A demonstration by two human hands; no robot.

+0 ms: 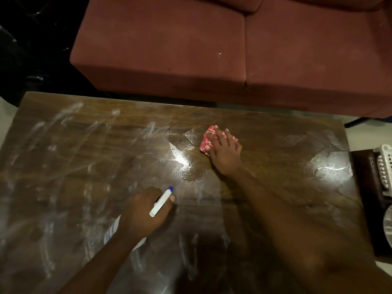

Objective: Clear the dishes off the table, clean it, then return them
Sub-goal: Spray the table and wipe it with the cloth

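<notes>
A dark wooden table [74,166] fills the view, streaked with white spray and a wet shiny patch near its middle. My right hand [222,151] presses flat, fingers spread, on a red-and-white checked cloth [209,137] at the table's far centre. My left hand [142,211] grips a white spray bottle [161,201] with a blue nozzle tip, held low over the near middle of the table and pointing toward the wet patch. No dishes are on the table.
A maroon sofa [191,49] runs along the table's far side. At the right edge, a white plastic basket [385,170] sits on a dark low stand. Black bags lie at the far left.
</notes>
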